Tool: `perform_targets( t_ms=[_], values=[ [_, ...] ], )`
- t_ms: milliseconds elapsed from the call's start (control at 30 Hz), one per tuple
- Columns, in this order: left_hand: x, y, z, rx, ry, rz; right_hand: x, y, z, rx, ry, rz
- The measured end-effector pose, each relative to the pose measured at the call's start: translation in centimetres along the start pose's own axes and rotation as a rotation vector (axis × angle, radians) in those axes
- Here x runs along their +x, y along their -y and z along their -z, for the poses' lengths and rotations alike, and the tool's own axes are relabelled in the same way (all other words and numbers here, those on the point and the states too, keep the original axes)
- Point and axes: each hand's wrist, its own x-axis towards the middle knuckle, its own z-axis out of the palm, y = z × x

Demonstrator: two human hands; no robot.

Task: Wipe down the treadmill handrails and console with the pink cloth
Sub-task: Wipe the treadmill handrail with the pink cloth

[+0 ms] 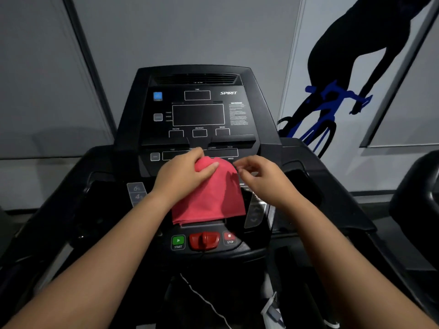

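Gripping the pink cloth's (pixel 209 198) top in the left hand (pixel 184 175), draped down the console (pixel 199 115) above the stop button (pixel 230 238), probably gathering a wiping pad; holding the right hand (pixel 262 179) curled at its edge, grasp impossible to tell.

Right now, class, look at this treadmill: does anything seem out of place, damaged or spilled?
Nothing stands out. The pink cloth lies folded on the console, its top gripped by the left hand; the red safety key sits between START and STOP. No spill or damage shows.
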Motion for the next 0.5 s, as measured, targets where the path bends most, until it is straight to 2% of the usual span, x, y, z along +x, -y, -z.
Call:
perform_targets(
  t_ms=[100, 233, 500],
  values=[
    [-1.3, -1.1, 1.1, -0.107, -0.071, 0.037, -0.5, 0.4, -0.9, 0.148, 0.04, 0.064],
    [-3.2, -2.9, 2.8, -0.215, -0.16, 0.05, -1.7, 1.5, -2.1, 0.144, 0.093, 0.255],
    [-8.8, -4.5, 4.3, -0.301, -0.252, 0.122, -6.7, 4.1, -4.7, 0.402, 0.354, 0.257]
  ],
)
